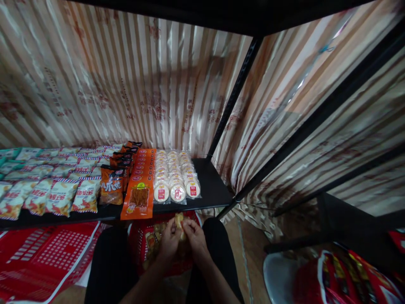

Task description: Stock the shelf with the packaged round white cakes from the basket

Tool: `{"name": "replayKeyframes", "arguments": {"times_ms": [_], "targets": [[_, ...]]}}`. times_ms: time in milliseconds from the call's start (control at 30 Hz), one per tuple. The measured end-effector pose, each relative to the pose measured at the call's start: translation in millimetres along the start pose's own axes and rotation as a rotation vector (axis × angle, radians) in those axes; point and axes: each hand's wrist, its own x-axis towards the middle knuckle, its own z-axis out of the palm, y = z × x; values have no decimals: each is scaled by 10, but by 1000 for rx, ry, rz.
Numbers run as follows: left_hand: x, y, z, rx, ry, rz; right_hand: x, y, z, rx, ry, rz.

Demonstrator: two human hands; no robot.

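Between my knees, both hands close on a small yellowish wrapped snack [179,220]. My left hand [170,240] pinches it from the left and my right hand [194,237] from the right. Below them is a red basket [135,236] with several small wrapped snacks [154,240] of similar colour inside; my hands and forearms hide part of it. Just above, on a black shelf [211,185], stand rows of round white crackers [177,192] in clear wrappers. Left of these lies an orange packet of brown sticks [139,196], its lower end over the shelf edge.
Further left on the shelf are an orange snack bag [111,185] and rows of white snack bags [85,196]. A red perforated basket [53,253] lies at lower left. Black shelf posts [236,99] stand before a striped curtain [158,84]. Red packets [351,274] sit at lower right.
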Motion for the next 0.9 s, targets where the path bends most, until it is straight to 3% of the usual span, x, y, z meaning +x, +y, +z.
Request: {"name": "replayKeyframes", "arguments": {"times_ms": [233,467,767,900], "targets": [[51,86,49,-221,44,-20,115,6,-125,-77,31,-81],[114,283,101,-41,42,-51,70,-185,-237,-332,37,-210],[268,476,141,68,-179,-94,132,-262,-411,-589,80,-320],[368,475,126,119,-272,-142,132,-353,-502,-854,34,-503]]}}
